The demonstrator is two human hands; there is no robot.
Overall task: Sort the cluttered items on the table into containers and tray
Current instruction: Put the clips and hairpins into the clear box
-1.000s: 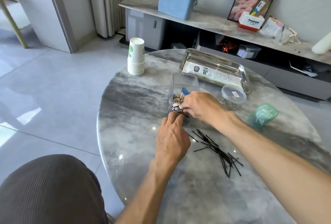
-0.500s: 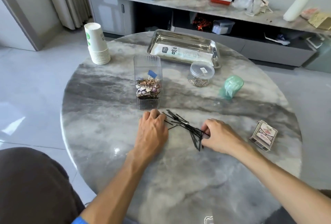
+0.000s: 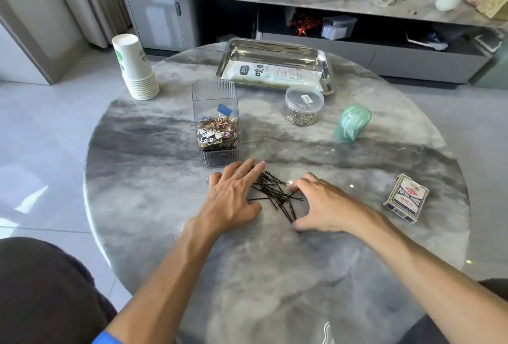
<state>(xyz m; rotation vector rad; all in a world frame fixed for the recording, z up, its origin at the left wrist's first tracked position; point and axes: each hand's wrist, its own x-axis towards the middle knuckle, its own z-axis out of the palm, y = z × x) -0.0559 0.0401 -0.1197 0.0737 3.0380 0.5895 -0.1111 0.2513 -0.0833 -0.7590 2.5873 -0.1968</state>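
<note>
**Both hands flank the loose pile of black hairpins**

The left hand (image 3: 233,197) lies flat on the round marble counter (image 3: 343,275), fingers straight and spread, its fingertips touching the left edge of the black hairpins (image 3: 276,195). The right hand (image 3: 320,206) sits on the other side of the pile, fingers and thumb bent into an open arc around the pins; its thumb tip presses the counter at the near end of the pile. Neither hand has actually closed on a pin (the right one cups the heap without gripping it).

The hairpins lie crisscrossed on the counter between the two hands. Just beyond the left hand's fingertips stands a clear ribbed container (image 3: 217,123), upright, holding assorted small clips and more dark pins at its bottom. Farther beyond the right hand sits a small clear lidded jar (image 3: 302,105) with metal paper clips inside, and past it a steel tray (image 3: 275,49) carrying a flat white packet (image 3: 272,74). To the right of the right hand lies a box of playing cards (image 3: 408,197); beyond and right of that hand, a green plastic bag roll (image 3: 353,123). A stack of paper cups (image 3: 134,68) stands far beyond the left hand, to its left.
</note>
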